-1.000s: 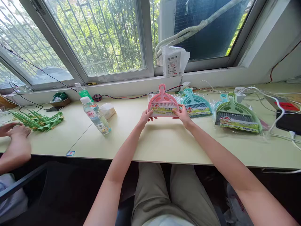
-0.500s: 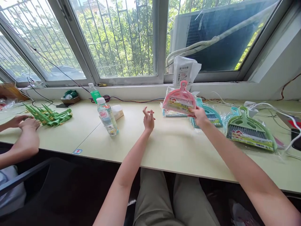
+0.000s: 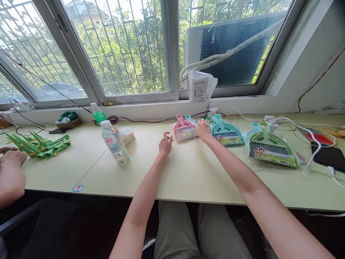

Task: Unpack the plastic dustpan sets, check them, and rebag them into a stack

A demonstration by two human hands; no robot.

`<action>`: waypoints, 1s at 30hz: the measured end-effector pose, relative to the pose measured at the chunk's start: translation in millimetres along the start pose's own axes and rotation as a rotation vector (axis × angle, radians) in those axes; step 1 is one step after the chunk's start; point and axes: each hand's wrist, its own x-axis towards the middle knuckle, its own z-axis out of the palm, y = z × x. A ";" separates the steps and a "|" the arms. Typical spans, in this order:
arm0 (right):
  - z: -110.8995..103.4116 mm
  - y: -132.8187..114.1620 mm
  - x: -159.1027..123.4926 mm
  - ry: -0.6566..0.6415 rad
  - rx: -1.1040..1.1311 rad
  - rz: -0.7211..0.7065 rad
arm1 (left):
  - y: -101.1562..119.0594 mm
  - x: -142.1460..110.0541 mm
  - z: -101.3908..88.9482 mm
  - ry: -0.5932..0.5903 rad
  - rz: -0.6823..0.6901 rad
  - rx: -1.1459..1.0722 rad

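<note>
A pink dustpan and brush set [image 3: 185, 130] in clear wrap leans low at the back of the table, over a blue one whose handle shows behind it. At its right edge is my right hand [image 3: 204, 130], fingers curled and closed on that edge; the fingertips are partly hidden. My left hand [image 3: 165, 144] rests just above the table, left of the pink set, fingers loosely bent and apart, holding nothing. Teal dustpan sets [image 3: 226, 130] lie right of my right hand, and wrapped green dustpan sets [image 3: 272, 145] lie further right.
Two bottles, one clear [image 3: 115, 143] and one green-labelled [image 3: 98, 114], stand on the left near a tissue pack [image 3: 127, 136]. Green plant-like pieces [image 3: 40, 145] lie beside a co-worker's hand [image 3: 12, 158]. White cables [image 3: 314, 144] and a phone [image 3: 330, 154] are at far right.
My right hand has lowered the pink dustpan set from a raised position onto the back of the table. My left hand's fingers have relaxed, and the view has shifted right.
</note>
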 end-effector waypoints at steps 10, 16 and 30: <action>-27.4 164.8 -3.0 -0.117 -0.035 0.514 | 6.1 -4.8 8.3 -0.151 0.165 0.204; -22.1 201.3 1.0 -0.095 0.051 0.599 | 7.0 -10.2 11.0 -0.136 0.278 0.267; -60.4 138.8 -6.1 0.231 0.300 0.407 | -5.4 -4.7 13.7 -0.058 0.337 0.265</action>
